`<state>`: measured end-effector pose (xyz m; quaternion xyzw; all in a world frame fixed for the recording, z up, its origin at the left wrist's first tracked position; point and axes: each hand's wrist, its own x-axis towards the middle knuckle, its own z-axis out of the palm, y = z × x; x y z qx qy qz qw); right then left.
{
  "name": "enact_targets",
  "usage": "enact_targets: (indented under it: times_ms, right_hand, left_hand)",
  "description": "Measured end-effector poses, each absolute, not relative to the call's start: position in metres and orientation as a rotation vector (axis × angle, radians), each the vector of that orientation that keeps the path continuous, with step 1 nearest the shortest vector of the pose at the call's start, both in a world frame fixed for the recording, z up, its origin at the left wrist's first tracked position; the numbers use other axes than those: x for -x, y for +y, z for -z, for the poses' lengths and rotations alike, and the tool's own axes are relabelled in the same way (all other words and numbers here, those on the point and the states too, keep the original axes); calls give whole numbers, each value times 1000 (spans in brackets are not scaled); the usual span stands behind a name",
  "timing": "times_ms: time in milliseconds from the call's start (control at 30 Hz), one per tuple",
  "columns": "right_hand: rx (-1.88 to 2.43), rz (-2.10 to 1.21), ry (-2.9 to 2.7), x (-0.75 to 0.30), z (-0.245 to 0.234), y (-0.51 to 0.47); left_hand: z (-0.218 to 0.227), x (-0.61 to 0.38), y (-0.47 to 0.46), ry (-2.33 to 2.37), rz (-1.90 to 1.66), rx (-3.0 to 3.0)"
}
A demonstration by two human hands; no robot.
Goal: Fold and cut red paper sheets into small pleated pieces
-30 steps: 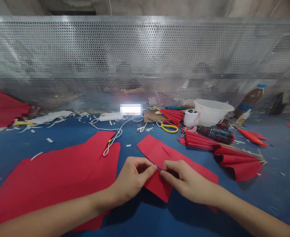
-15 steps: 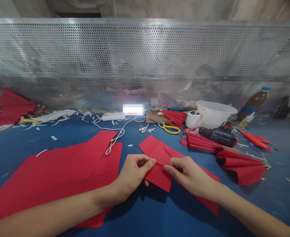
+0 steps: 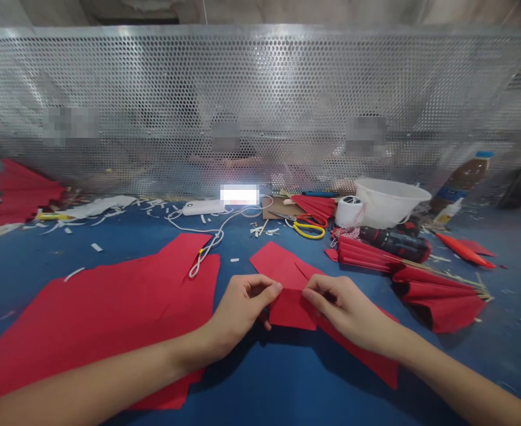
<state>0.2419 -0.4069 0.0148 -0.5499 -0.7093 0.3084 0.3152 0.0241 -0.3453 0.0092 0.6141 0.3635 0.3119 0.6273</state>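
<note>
My left hand point(image 3: 242, 307) and my right hand point(image 3: 346, 307) both pinch a folded strip of red paper point(image 3: 282, 272) lying on the blue table point(image 3: 269, 384). Thumb and fingers of each hand are closed on a small folded flap at the strip's near end, the two hands a few centimetres apart. The strip runs from behind my hands to the near right under my right forearm. A stack of large red paper sheets point(image 3: 96, 313) lies to the left, under my left forearm.
A white cable point(image 3: 207, 248) crosses the big sheets. Behind stand yellow-handled scissors point(image 3: 307, 228), a thread spool point(image 3: 348, 212), a white bowl point(image 3: 391, 201), a dark drill point(image 3: 395, 242), folded red fans point(image 3: 433, 293), a brown bottle point(image 3: 462, 177) and a perforated metal screen point(image 3: 260, 106).
The folded flap between my fingers has been turned up and flattened, now more square. My hands have shifted slightly farther from me and a little apart.
</note>
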Motion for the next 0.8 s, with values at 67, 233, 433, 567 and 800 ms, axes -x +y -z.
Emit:
enact_targets:
  times_ms: [67, 233, 433, 567, 800]
  right_hand:
    - [1446, -827, -1869, -241, -16, -408]
    - [1417, -896, -1860, -234, -17, -411]
    - [1389, -950, -1874, -225, -19, -419]
    - [1402, -931, -1882, -225, -16, -419]
    - [1440, -1019, -1766, -226, -16, -412]
  left_hand:
    - [-10, -24, -346, 816, -704, -1417]
    - [-9, -23, -349, 780, -632, -1498]
    - [-10, -22, -354, 759, -575, -1636]
    - [-10, -22, -354, 781, -560, -1686]
    - [-8, -22, -351, 820, -620, -1582]
